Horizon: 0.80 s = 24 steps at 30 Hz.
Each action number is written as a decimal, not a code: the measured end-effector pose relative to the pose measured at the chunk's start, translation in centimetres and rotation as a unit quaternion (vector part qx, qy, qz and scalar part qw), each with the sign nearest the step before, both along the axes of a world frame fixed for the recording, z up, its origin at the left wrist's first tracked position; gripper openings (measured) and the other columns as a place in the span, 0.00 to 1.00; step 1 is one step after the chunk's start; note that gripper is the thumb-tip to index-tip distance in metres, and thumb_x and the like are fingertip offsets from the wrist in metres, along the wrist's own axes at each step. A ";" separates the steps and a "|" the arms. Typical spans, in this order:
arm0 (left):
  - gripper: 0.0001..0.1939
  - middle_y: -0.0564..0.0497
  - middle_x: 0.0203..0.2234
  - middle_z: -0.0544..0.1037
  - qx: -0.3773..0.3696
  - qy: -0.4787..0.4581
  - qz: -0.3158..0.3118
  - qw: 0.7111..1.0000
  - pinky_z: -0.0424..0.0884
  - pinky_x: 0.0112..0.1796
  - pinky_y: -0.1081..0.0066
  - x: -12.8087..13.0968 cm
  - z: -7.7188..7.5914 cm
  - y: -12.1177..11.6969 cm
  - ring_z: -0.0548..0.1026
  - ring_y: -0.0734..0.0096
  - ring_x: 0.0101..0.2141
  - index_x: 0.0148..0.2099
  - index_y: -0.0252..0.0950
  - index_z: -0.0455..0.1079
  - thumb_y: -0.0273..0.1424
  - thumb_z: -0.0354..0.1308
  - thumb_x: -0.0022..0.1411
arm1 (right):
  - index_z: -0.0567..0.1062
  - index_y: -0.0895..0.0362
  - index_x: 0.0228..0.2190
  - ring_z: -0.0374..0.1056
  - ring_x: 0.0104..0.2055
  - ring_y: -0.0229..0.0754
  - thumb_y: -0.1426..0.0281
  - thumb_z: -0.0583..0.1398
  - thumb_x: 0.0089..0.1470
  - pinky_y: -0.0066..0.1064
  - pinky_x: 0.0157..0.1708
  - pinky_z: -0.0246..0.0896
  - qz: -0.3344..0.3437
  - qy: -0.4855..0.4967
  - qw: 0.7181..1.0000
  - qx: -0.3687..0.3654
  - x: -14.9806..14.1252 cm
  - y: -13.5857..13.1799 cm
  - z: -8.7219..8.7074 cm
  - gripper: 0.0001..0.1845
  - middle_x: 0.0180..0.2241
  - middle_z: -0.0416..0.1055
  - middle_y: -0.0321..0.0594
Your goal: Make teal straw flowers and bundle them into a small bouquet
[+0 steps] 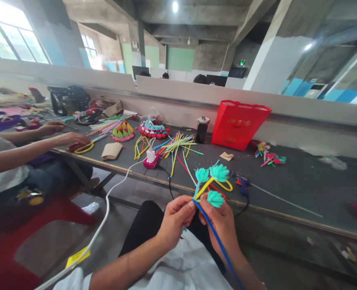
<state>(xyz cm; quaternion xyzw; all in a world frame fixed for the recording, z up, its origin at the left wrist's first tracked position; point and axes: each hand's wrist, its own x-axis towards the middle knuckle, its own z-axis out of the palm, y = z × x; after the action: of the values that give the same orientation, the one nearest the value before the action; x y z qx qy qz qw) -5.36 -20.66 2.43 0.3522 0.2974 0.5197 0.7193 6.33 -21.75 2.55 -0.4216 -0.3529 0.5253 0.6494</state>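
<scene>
Above my lap, my left hand pinches the stems of a bunch of pipe-cleaner flowers. Fluffy turquoise heads top yellow and light-blue stems, and a red stem shows behind. My right hand is closed around the same bunch, close to the lowest turquoise head. A long blue pipe cleaner runs from between my fingers down over my right wrist. Part of the stems is hidden in my hands. On the table just beyond the flowers lies a blue and red glue gun.
Loose coloured pipe cleaners lie near a pink power strip with a white cable. A red bag and black bottle stand behind. At left, a person's hands rest near yellow-handled scissors.
</scene>
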 end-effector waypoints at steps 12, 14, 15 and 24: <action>0.15 0.62 0.14 0.54 0.003 0.017 0.008 1.000 0.46 0.20 0.78 -0.6 0.3 0.6 0.49 0.83 0.18 0.33 0.31 0.72 0.39 0.67 0.54 | 0.75 0.56 0.36 0.56 0.20 0.31 0.62 0.67 0.50 0.22 0.16 0.55 0.134 -0.035 0.990 0.005 0.9 0.1 0.2 0.14 0.24 0.63 0.30; 0.15 0.63 0.14 0.53 -0.007 0.008 -0.003 1.000 0.45 0.20 0.78 -0.8 0.4 0.6 0.48 0.84 0.18 0.32 0.32 0.71 0.39 0.68 0.53 | 0.76 0.56 0.39 0.57 0.20 0.32 0.62 0.67 0.50 0.23 0.16 0.57 0.132 -0.047 0.990 0.007 1.1 0.0 0.4 0.16 0.26 0.66 0.32; 0.15 0.63 0.14 0.53 -0.012 0.002 -0.010 1.000 0.45 0.20 0.78 -0.8 0.5 0.6 0.48 0.84 0.18 0.32 0.32 0.70 0.39 0.68 0.53 | 0.76 0.56 0.38 0.58 0.20 0.32 0.61 0.67 0.50 0.24 0.17 0.58 0.135 -0.065 0.989 0.009 1.2 -0.1 0.5 0.16 0.26 0.67 0.33; 0.11 0.63 0.14 0.50 -0.040 -0.068 -0.142 0.987 0.42 0.19 0.78 -1.5 -0.1 0.6 0.45 0.85 0.16 0.29 0.31 0.70 0.33 0.65 0.56 | 0.77 0.56 0.36 0.42 0.16 0.28 0.56 0.66 0.49 0.22 0.14 0.38 0.179 -0.155 0.971 -0.018 3.1 -0.1 1.6 0.18 0.17 0.52 0.25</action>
<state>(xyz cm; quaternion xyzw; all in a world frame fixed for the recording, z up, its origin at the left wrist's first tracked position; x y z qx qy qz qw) -6.90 -20.06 2.36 0.3253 0.2150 0.4227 0.8181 9.44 -21.88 4.16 -0.4394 -0.5095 0.5671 0.4750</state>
